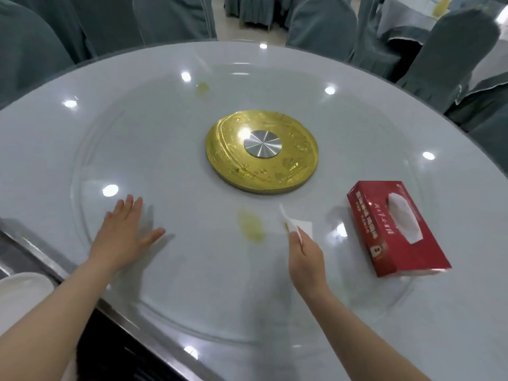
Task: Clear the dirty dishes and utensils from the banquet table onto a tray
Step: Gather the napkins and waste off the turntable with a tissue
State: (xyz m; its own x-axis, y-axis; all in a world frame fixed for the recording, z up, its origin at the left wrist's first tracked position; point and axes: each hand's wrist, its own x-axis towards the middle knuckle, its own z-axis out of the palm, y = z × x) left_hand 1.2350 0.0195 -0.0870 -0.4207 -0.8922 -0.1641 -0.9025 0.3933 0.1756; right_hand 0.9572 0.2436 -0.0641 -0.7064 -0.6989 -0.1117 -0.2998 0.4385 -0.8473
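Head view: the left hand [125, 232] lies flat on the glass turntable [90, 149] near its left edge, fingers straight and slightly spread, thumb held out to the side, gripping nothing. The right hand [305, 257] is over the near right part of the turntable, its thumb and fingers pinching a folded white tissue [298, 225] that sticks up beyond the fingertips; whether the tissue touches the glass cannot be told. Just left of the tissue a yellowish smear [251, 226] lies on the glass, and a smaller yellowish spot [203, 88] lies toward the far edge. A gold disc [261, 169] with a silver hub [262, 144] marks the centre of the turntable. A red tissue box [384, 243] rests at the right edge of the turntable, well apart from the right hand, with a white tissue showing in its top opening. The round white banquet table [33, 138] carries the turntable. Off its near left edge, at the frame's lower left, a metal tray [35, 251] shows, with a white dish [22, 292] partly in view inside it. Grey-covered chairs [324, 20] ring the far side of the table.
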